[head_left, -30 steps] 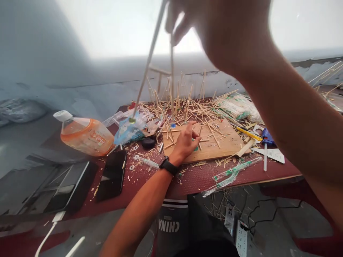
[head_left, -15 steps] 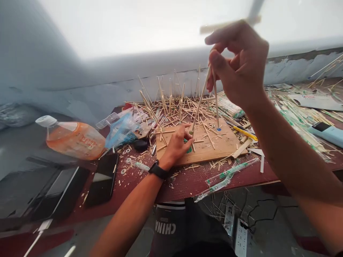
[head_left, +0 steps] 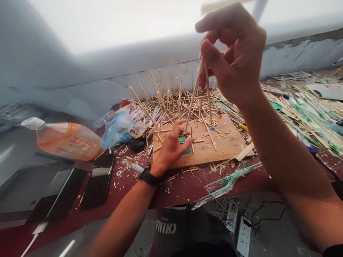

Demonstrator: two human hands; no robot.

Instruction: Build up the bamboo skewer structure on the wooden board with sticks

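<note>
A pale wall (head_left: 102, 73) is rising behind a dark red table (head_left: 184, 185), where wood shavings and loose sticks (head_left: 210, 135) are lying scattered. A wooden board (head_left: 203, 157) is resting near the front edge, carrying several sticks and a green patch (head_left: 184, 142).

The right hand (head_left: 235, 62) is pinching the upper part of a stick frame (head_left: 193, 94), its fingers closing narrowly around the converging legs. The frame is standing over the board, its legs spreading downward; one is ending in a green foot (head_left: 184, 135), the other in a blue foot (head_left: 212, 129). The left hand (head_left: 171, 146) is resting low on the board's left side, thumb and forefinger parting beside the green foot; whether they are touching it, I cannot tell.

As for progress, the frame is looking partly built: two long legs are meeting near the top, and a crosspiece (head_left: 202, 96) is bridging them, with a short stick (head_left: 200, 106) hanging below. The joint at the top is hiding behind the fingers, so its finish is staying unclear. The sticks on the board are lying separate from the frame, apparently unused. Behind, more upright sticks (head_left: 180, 92) are standing among the loose ones. An orange bottle (head_left: 66, 139) is lying at the left, near a blue bag (head_left: 115, 128) and a phone (head_left: 99, 185).
</note>
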